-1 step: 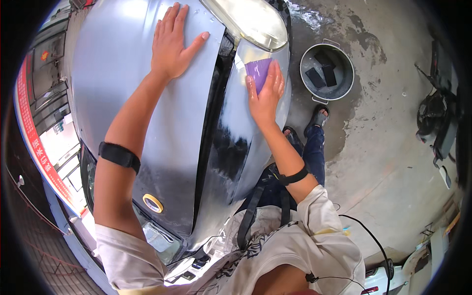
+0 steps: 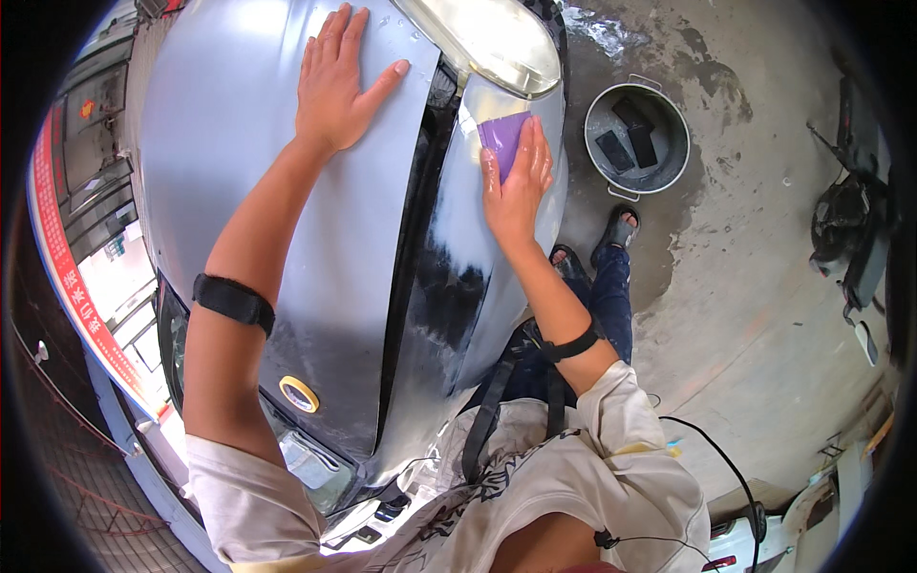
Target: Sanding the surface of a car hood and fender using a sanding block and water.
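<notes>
My left hand (image 2: 334, 91) lies flat on the grey-blue car hood (image 2: 277, 220), fingers stretched out and thumb apart, holding nothing. With my right hand (image 2: 519, 186) I grip a purple sheet, likely sandpaper (image 2: 504, 143), between thumb and fingers. The sheet is pressed against the fender (image 2: 465, 205) just below the headlight (image 2: 492, 43). Around it the surface is wet, with a pale yellowish patch beside the sheet. Farther down, the fender shows dark, worn-through patches. A dark gap runs between hood and fender.
A round metal basin (image 2: 637, 181) with two handles stands on the wet concrete floor at the right, holding several dark rectangular pieces. A yellow tape roll (image 2: 299, 394) rests on the hood near the windshield. A parked scooter (image 2: 845, 220) is at the far right.
Hardly anything differs. The whole view has shifted by a few pixels, while my left hand stays on the hood and the purple sheet stays under my right hand.
</notes>
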`<state>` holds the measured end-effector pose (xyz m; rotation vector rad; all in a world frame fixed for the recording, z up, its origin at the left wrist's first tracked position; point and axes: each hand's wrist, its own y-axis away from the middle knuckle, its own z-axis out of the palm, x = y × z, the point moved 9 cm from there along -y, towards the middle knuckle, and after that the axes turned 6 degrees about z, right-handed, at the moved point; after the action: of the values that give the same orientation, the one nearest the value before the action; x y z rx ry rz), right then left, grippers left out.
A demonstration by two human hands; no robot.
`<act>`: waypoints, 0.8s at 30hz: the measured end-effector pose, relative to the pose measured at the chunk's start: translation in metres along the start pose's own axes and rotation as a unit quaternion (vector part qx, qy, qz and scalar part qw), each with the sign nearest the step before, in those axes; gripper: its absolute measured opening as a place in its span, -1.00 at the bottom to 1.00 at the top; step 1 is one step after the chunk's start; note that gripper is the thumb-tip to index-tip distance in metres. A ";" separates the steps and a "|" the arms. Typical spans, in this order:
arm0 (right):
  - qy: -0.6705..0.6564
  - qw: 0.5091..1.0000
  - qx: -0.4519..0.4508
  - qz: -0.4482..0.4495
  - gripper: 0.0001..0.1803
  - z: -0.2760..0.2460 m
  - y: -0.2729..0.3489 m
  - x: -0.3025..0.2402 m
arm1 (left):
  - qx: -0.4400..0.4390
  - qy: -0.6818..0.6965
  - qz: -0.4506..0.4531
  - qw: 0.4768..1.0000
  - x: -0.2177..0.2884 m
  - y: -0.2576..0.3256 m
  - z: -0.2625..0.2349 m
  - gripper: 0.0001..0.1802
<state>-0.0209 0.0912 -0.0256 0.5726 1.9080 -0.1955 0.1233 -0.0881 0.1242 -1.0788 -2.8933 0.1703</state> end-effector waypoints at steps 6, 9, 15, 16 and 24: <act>0.061 0.993 -0.025 -0.101 -0.33 -0.002 0.042 -0.018 | -0.025 0.001 -0.031 0.999 -0.001 0.004 0.000 -0.10; 0.077 0.990 -0.032 -0.111 -0.36 -0.003 0.044 -0.019 | -0.056 0.023 -0.066 0.996 -0.003 0.001 0.000 -0.03; 0.118 0.980 -0.044 -0.155 -0.39 0.001 -0.001 -0.027 | -0.055 0.021 -0.069 0.996 -0.005 0.003 0.000 -0.03; 0.127 0.975 -0.044 -0.177 -0.41 0.002 -0.017 -0.031 | -0.055 0.018 -0.067 0.996 -0.004 0.001 0.000 -0.02; 0.151 0.971 -0.046 -0.179 -0.43 -0.001 0.001 -0.020 | -0.031 0.012 -0.068 0.997 -0.009 0.007 -0.003 -0.03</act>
<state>-0.0153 0.0861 -0.0066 0.1986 2.2973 -0.2612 0.1345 -0.0882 0.1261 -0.8810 -2.9554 0.0635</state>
